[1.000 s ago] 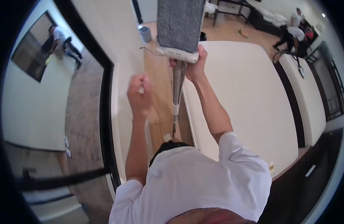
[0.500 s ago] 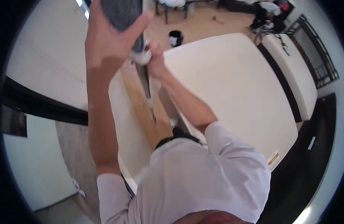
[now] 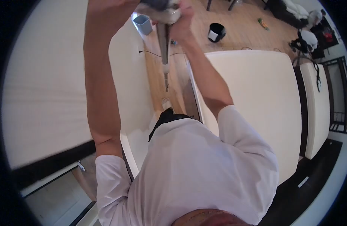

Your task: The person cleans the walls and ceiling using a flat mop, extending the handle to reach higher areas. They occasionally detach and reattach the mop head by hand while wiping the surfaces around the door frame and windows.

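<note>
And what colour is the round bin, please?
The bin is black with a white patch, clearest in the head view.

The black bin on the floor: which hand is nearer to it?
Right. In the picture, the right hand is a little left of the black bin; the left hand, partly cut off at the top edge, is farther left.

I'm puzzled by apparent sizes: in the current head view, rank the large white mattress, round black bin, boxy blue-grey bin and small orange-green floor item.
White mattress
Black bin and blue-grey bin: too alike to rank
Orange-green item
</note>
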Motion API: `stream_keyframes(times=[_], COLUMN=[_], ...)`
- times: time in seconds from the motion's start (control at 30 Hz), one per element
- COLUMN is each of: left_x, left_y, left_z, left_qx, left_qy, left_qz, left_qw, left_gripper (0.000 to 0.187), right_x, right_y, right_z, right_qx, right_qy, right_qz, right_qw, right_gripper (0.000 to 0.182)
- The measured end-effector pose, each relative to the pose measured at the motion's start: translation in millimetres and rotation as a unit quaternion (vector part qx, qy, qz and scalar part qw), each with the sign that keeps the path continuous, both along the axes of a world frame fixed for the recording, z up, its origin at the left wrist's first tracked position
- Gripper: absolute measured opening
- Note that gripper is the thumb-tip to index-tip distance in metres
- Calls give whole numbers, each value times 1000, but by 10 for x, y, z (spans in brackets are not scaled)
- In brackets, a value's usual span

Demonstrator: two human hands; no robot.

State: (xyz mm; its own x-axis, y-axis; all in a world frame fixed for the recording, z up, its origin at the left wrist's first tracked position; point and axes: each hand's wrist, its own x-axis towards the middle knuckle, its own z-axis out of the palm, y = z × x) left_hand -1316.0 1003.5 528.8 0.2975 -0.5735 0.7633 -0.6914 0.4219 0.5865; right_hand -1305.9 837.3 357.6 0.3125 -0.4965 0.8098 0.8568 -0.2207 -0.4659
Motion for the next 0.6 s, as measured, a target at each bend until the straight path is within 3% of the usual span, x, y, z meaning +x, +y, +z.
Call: stream_keyframes(times=[0.03, 0.07, 0.1, 0.13, 0.17, 0.27, 0.3, 0.37, 0.4, 0.43, 0.47, 0.5, 0.57, 0.6], left_x=[98, 1122, 1191, 1261, 1310, 1934, 2074, 2306, 2423, 2809, 2504, 2575, 2725, 2685], left_y=[-96, -434, -570, -1116, -1259, -1784, -1913, -2274, -2495, -2697, -2724, -2945, -3328, -3415], left_z=[-5, 34, 6, 50, 40, 20, -85, -292, -444, -769, -746, -916, -1167, -1136], left_qx=[-20, 15, 10, 13, 25, 86, 128, 166, 196, 235, 160, 128, 126, 154], left_qy=[27, 295, 301, 148, -13, 26, 53, 83, 103, 103, 60, 102, 98, 113], left_qz=[-27, -304, -301, -121, 61, 47, 27, 41, 54, 37, 15, 6, -24, -23], left_qw=[999, 906, 905, 981, 998, 995, 990, 982, 974, 966, 985, 987, 987, 981], left_gripper=[95, 90, 90, 86, 83, 74, 71, 73, 76, 44, 42, 31, 26, 26], right_x=[126, 131, 3, 180, 248, -15, -60, -132, -156, -181, -225, -112, 98, 198], right_y=[-257, -430, -598, -948, -1370, -1856, -1869, -2283, -2475, -2696, -2921, -3218, -3371, -3565], right_z=[-100, -250, 24, 326, 388, 1045, 1142, 1375, 1398, 1389, 1376, 1316, 1169, 1034], right_qx=[35, 75, 73, 120, 162, 119, 173, 17, 10, 40, 63, 85, -24, 122], right_qy=[-15, -21, 58, -50, 35, 62, 55, 26, 24, 20, 14, 9, 46, 30], right_qz=[-14, -32, 46, -51, 20, 27, -7, 58, 56, 57, 55, 52, 76, 152], right_qw=[999, 996, 995, 990, 986, 991, 983, 998, 998, 997, 996, 995, 996, 980], right_gripper=[72, 77, 80, 93, 105, 117, 116, 115, 115, 112, 110, 108, 125, 130])
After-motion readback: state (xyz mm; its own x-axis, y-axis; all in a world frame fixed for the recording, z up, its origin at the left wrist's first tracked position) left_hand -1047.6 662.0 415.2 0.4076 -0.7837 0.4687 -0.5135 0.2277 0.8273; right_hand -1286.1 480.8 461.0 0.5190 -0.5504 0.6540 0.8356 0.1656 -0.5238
